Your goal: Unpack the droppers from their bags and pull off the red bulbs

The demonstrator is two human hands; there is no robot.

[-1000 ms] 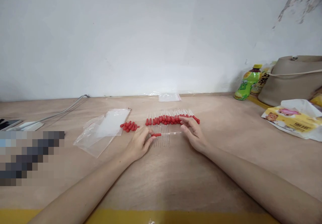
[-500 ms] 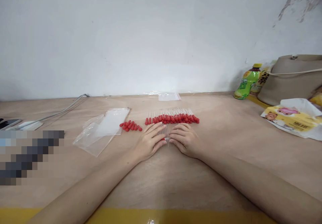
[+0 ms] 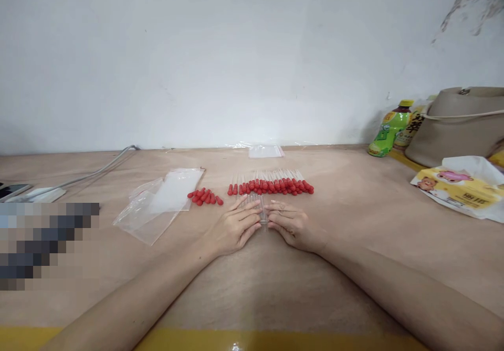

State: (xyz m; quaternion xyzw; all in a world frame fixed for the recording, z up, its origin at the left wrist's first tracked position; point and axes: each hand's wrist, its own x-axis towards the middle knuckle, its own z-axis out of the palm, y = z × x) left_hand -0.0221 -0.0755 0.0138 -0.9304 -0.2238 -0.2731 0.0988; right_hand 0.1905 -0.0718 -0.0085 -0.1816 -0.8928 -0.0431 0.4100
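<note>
Several thin clear tubes [image 3: 263, 212] lie side by side on the tabletop between my hands. My left hand [image 3: 235, 227] covers their left part, its fingers pressed together and its thumb at the near end. From the other side, my right hand [image 3: 294, 225] touches the tubes with bent fingers, the thumb tucked below. Just beyond the fingers is a row of droppers [image 3: 271, 185] with red bulbs toward me and slim clear stems pointing at the wall. Left of them sits a small pile of loose red bulbs [image 3: 205, 197]. My fingers hide part of the tubes.
Clear plastic bags [image 3: 157, 204] lie flat on the left, and a smaller zip bag [image 3: 266, 152] is by the wall. A grey cable [image 3: 98, 171] runs along the left. At the right stand a green bottle [image 3: 389, 130], a beige bag [image 3: 457, 125] and a printed packet [image 3: 460, 185].
The red piece between my thumbs is no longer visible. My right fingers have shifted slightly right and down, leaving more of the clear tubes showing.
</note>
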